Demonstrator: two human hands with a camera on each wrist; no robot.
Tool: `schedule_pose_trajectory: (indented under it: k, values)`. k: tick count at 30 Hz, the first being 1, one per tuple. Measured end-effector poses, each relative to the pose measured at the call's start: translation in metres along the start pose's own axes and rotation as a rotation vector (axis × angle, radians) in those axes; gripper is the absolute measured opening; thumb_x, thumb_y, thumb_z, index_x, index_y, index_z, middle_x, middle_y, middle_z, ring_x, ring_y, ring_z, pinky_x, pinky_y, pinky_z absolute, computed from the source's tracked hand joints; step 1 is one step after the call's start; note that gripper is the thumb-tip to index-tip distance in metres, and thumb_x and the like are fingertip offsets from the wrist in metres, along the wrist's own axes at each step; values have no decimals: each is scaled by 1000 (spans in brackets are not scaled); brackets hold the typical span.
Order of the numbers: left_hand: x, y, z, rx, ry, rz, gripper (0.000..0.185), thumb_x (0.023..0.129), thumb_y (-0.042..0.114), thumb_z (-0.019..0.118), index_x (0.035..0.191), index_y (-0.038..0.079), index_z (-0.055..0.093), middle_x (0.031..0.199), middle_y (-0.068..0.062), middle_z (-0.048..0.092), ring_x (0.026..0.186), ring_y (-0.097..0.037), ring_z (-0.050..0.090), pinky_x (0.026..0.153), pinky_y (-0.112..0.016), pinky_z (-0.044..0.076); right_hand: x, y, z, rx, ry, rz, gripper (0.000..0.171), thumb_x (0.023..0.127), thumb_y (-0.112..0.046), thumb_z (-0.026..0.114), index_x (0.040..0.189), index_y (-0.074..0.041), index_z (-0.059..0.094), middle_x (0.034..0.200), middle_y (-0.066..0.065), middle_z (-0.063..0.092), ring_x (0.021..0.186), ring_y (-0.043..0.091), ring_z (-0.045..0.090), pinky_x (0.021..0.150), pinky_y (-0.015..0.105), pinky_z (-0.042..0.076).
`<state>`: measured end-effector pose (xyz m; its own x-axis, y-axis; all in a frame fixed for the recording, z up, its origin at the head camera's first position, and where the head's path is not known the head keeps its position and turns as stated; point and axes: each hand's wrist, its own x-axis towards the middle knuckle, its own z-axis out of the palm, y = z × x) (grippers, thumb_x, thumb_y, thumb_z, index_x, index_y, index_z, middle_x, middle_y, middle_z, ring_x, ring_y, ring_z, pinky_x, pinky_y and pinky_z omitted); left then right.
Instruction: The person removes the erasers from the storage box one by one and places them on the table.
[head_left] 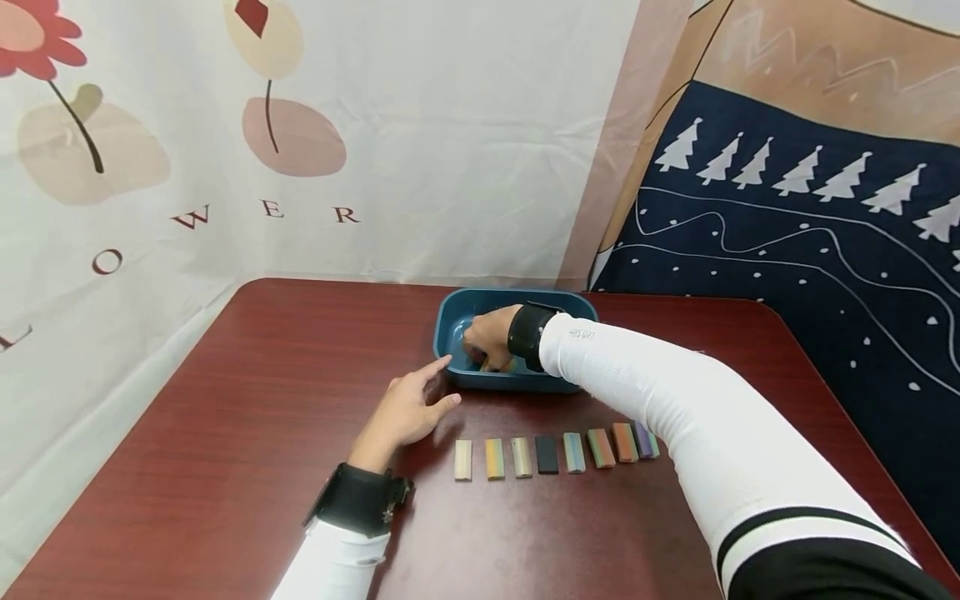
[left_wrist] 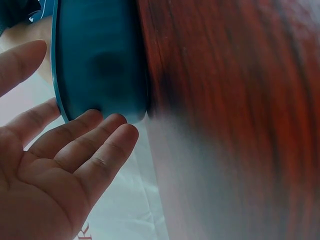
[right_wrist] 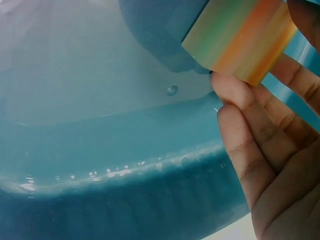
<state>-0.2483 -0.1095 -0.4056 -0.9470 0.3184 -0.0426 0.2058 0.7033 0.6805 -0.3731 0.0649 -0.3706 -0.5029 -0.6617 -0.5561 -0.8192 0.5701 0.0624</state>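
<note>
My right hand (head_left: 491,335) reaches down inside a blue plastic basin (head_left: 517,382) at the back of the table. In the right wrist view it holds a small block (right_wrist: 240,40) striped in green, orange and yellow, fingers along its lower edge and thumb at the upper right. My left hand (head_left: 405,408) is at the basin's front left corner, its fingers extended and the index fingertip right at the rim. Seen from the left wrist, the fingertips (left_wrist: 117,125) overlap the basin's outer wall, and nothing lies in the palm.
Several small blocks stand in a row in front of the basin, from a cream one (head_left: 463,460) past a black one (head_left: 547,455) to a purple and green one (head_left: 646,440). The reddish-brown table (head_left: 225,467) meets a white printed cloth (head_left: 450,167) behind.
</note>
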Motion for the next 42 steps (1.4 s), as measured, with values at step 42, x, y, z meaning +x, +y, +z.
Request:
schedule_pose_trajectory:
  k: [42]
  values:
    - [-2,8,2,17,13,-11,64,92,31,67,149,15,42,140,-20,50,128,-41,45,99,-59,38,-110,0,14,288,456,23,22,87,-29,74,89,-16,57,88,-3,58,77,14,55,66,29,46]
